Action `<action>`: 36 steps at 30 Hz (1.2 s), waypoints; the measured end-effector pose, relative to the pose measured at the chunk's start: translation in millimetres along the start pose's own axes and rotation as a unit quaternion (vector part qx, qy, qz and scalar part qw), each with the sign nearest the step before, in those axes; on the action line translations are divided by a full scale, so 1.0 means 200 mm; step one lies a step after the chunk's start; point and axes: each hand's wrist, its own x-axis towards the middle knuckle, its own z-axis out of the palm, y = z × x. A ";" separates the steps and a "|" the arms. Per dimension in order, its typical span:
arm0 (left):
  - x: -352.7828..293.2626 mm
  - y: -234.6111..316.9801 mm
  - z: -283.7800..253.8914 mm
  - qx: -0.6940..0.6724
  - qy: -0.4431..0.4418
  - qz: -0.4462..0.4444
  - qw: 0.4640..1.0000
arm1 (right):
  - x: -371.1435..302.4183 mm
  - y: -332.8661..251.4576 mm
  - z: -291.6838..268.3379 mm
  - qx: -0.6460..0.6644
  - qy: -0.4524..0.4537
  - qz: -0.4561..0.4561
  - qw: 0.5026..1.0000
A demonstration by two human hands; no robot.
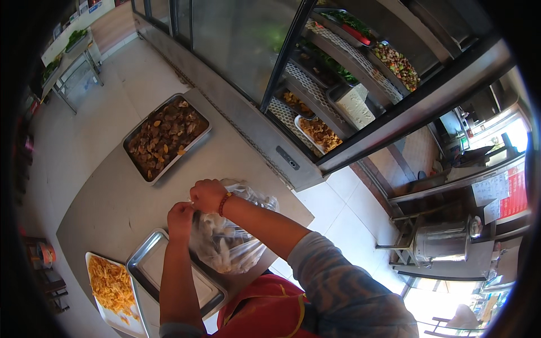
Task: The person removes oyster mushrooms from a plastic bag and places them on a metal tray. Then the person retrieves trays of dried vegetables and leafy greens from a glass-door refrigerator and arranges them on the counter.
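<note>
A clear plastic bag full of pale, lumpy food rests on the metal table, close to my body. At its gathered top, my left hand and my right hand meet, both with fingers pinched closed on the plastic. A red bead bracelet circles my right wrist. Beneath my left forearm lies a metal tray, its visible inside bare and pale; the forearm and the bag hide part of it. What kind of food the bag holds I cannot make out.
Beyond my hands stands a metal tray of brown cooked meat. A white tray of shredded orange-yellow food sits at the near left. A glass-door display fridge with food trays borders the table's far right side. A steel pot stands at right.
</note>
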 end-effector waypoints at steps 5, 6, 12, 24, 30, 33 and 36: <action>0.01 0.00 0.03 0.029 0.037 -0.006 0.999 | 0.03 0.00 0.06 -0.017 0.012 0.035 0.999; 0.02 -0.01 0.03 0.042 0.044 -0.017 0.998 | 0.02 -0.01 0.05 -0.023 0.003 0.034 0.999; 0.08 -0.11 0.06 0.111 0.103 0.014 0.988 | 0.01 -0.07 -0.02 -0.047 -0.033 0.027 0.998; 0.25 -0.33 -0.10 0.437 -0.025 0.120 0.891 | 0.02 0.06 0.03 0.083 0.012 -0.089 0.992; 0.22 -0.33 -0.03 0.179 0.040 0.054 0.982 | 0.06 0.10 0.08 0.192 0.078 -0.049 0.977; 0.07 -0.19 0.02 -0.043 0.072 0.033 0.996 | 0.09 0.09 0.04 0.212 0.090 -0.017 0.973; -0.01 -0.12 -0.02 0.103 0.022 0.103 0.989 | 0.11 0.12 0.02 0.055 0.017 -0.061 0.996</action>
